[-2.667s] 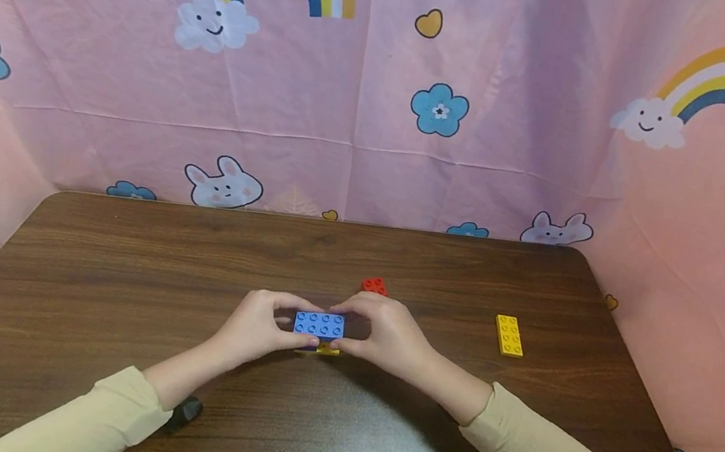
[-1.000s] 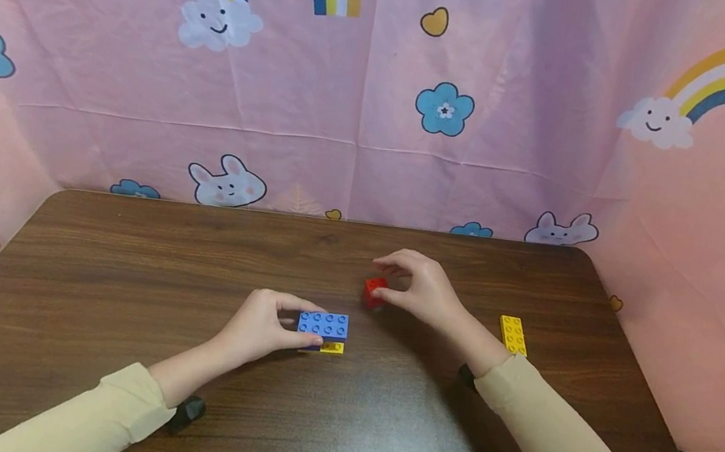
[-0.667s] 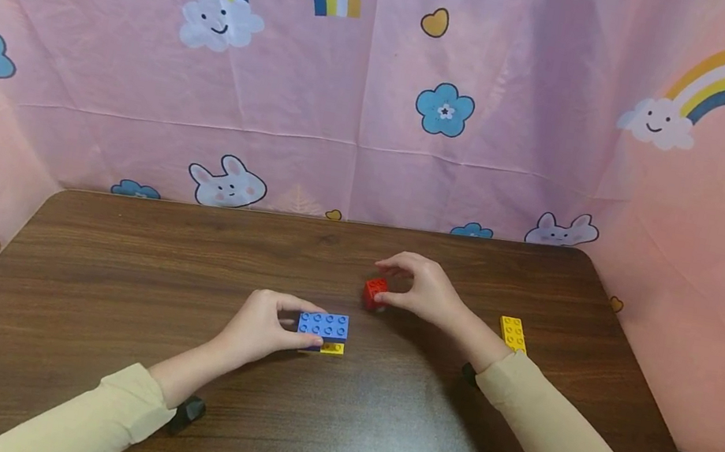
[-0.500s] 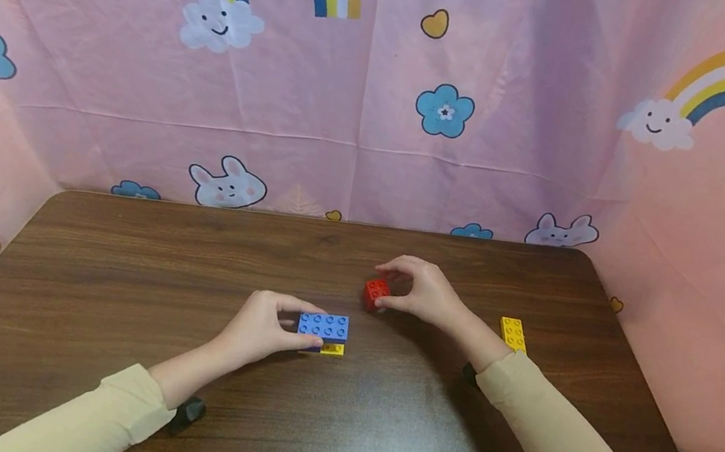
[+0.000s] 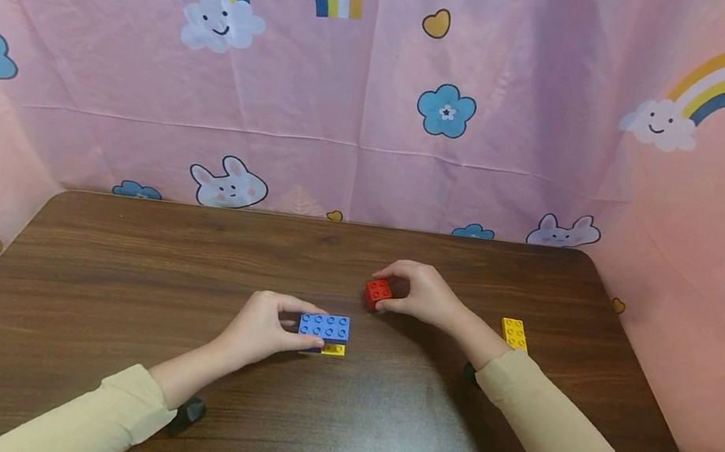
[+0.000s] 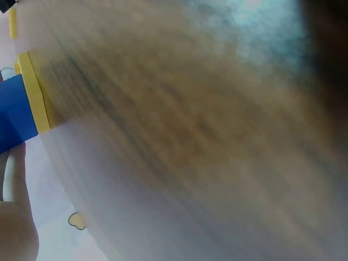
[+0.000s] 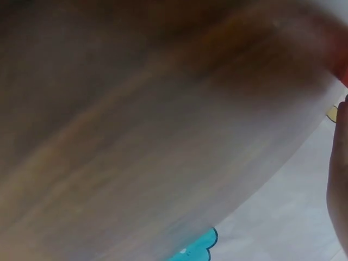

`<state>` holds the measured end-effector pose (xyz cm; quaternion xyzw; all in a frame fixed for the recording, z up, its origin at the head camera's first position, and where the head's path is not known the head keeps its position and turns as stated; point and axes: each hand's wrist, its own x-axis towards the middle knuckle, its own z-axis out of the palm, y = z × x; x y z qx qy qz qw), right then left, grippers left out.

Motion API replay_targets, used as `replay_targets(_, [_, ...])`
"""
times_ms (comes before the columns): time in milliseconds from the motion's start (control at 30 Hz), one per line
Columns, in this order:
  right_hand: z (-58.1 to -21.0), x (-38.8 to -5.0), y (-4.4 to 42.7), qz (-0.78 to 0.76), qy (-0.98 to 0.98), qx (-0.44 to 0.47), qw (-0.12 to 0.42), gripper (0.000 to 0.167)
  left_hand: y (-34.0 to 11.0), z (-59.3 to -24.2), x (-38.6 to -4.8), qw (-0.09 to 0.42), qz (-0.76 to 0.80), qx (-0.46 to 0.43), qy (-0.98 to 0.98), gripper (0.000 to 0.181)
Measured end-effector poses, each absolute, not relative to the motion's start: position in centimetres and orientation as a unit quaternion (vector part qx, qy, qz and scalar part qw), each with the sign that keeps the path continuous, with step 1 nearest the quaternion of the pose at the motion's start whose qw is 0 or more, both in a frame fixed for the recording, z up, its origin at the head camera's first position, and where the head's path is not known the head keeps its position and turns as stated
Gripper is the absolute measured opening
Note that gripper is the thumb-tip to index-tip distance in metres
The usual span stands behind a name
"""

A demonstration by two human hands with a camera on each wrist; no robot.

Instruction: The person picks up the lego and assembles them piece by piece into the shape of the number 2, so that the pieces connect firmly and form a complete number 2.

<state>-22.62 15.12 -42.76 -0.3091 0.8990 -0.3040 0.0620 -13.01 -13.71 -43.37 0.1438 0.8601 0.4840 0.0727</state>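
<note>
While the left hand (image 5: 262, 328) grips a blue brick (image 5: 325, 327), the right hand (image 5: 425, 294) pinches a 4-stud red brick (image 5: 377, 292)

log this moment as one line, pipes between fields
left hand: holds blue-topped stack, yellow base | right hand: curled round red brick | other yellow piece: on table, partly behind right sleeve

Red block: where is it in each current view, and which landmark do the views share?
Head: red block, right of centre, below the middle, between the right hand's thumb and fingers.
Left wrist: not in it.
Right wrist: upper right, blurred, cut off by the right edge.
Shared landmark: table, with patterned cloth beyond its edge.
</note>
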Motion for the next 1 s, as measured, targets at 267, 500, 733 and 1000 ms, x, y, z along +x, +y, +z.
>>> replay_targets(267, [-42.6, -22.5, 15.0, -0.288, 0.902, -0.316, 0.061, 0.044, -13.7, -43.4, -13.0, 0.077, 0.479, 0.143, 0.863, 0.032])
replay_targets(500, [-42.4, -22.2, 15.1, -0.276, 0.904, -0.324, 0.047, 0.042, -13.7, -43.3, -12.9, 0.077, 0.478, 0.137, 0.864, 0.032])
replay_targets(733, [-42.0, -21.7, 15.0, -0.280, 0.902, -0.330, 0.018, 0.039, -13.7, -43.2, -12.9, 0.077, 0.482, 0.139, 0.862, 0.031])
replay_targets(1000, [-41.8, -21.4, 14.9, -0.284, 0.897, -0.339, 0.000, 0.038, -13.6, -42.8, -12.8, 0.085, 0.480, 0.132, 0.863, 0.032])
